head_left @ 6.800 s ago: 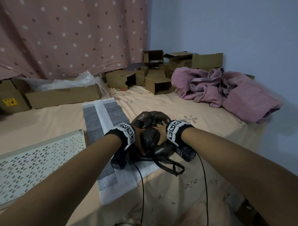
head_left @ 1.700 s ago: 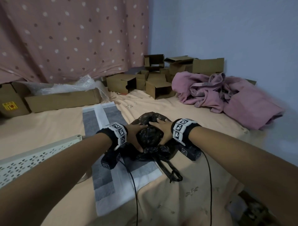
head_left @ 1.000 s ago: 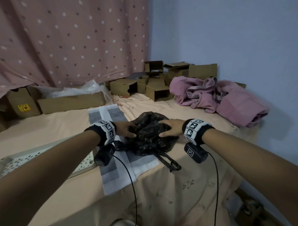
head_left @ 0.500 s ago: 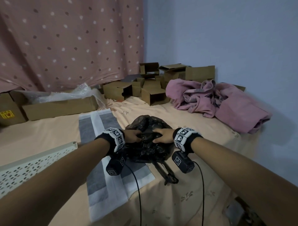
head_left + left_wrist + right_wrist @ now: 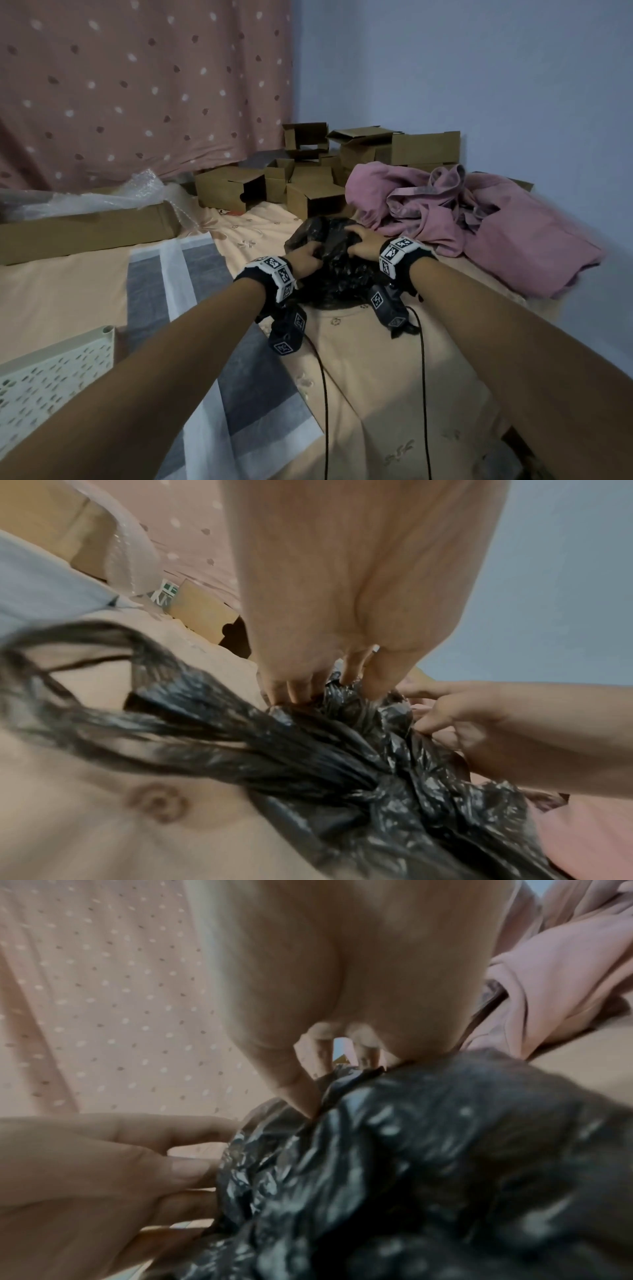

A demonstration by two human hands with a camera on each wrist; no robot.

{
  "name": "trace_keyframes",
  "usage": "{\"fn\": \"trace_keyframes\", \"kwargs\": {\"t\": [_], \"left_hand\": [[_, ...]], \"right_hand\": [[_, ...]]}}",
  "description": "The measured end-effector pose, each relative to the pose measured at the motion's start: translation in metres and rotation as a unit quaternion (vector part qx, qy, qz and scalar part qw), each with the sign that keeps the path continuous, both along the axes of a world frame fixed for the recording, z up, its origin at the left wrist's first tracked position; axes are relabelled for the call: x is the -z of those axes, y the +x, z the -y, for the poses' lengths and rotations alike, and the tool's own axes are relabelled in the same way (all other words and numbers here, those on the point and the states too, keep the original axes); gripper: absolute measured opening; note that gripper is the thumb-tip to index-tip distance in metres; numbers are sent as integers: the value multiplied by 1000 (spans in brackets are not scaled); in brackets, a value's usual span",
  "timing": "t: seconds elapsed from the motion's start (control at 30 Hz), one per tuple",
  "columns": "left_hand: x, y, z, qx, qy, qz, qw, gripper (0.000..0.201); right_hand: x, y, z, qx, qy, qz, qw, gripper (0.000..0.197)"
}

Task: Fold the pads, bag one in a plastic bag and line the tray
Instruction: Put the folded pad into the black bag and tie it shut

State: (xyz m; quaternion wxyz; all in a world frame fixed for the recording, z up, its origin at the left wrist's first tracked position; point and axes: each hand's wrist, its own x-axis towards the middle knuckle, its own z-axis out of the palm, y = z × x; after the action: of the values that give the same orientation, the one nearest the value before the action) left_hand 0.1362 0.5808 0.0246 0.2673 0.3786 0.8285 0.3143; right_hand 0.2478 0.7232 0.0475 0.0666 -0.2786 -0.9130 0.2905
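The peach floral bedsheet [image 5: 370, 377] carried everything in view. On it lay one grey-and-white pad [image 5: 191, 308], spread flat and unfolded, running from the person's left forearm toward the long cardboard box [image 5: 85, 229] stuffed with bubble wrap [image 5: 113, 195]. One cream perforated tray [image 5: 51, 377] sat at the near left with nothing lining the part in view. One heap of pink cloth [image 5: 479, 219] lay against the blue wall, and a cluster of small open cartons [image 5: 308, 185], too jumbled to count surely, stood in the corner under the dotted curtain [image 5: 137, 85].

One black plastic bag [image 5: 335, 270], bulging and knotted at its neck with the handle loops trailing toward the person, rested on the sheet just beside the pink cloth. The left hand [image 5: 308, 258] had its fingers curled into the crinkled film at the bag's left side, gripping it; the right hand [image 5: 363, 241] had its fingers bent over the top, pressing and clutching the film.

By my judgement the bagging was essentially finished, the bag's contents being hidden but presumably one folded pad. What remained was folding the flat pad and lining the tray.
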Motion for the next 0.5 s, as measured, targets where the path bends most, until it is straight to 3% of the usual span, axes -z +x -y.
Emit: {"fn": "trace_keyframes", "kwargs": {"t": [0.1, 0.3, 0.5], "left_hand": [[0, 3, -8, 4, 1, 4, 1000, 69], [3, 13, -1, 37, -18, -18, 999, 52], [-35, 4, 44, 15, -5, -61, 998, 46]], "right_hand": [[-1, -6, -18, 7, 26, 19, 999, 71], [26, -1, -23, -12, 72, 95, 993, 75], [-8, 15, 0, -38, 92, 9, 995, 54]]}}
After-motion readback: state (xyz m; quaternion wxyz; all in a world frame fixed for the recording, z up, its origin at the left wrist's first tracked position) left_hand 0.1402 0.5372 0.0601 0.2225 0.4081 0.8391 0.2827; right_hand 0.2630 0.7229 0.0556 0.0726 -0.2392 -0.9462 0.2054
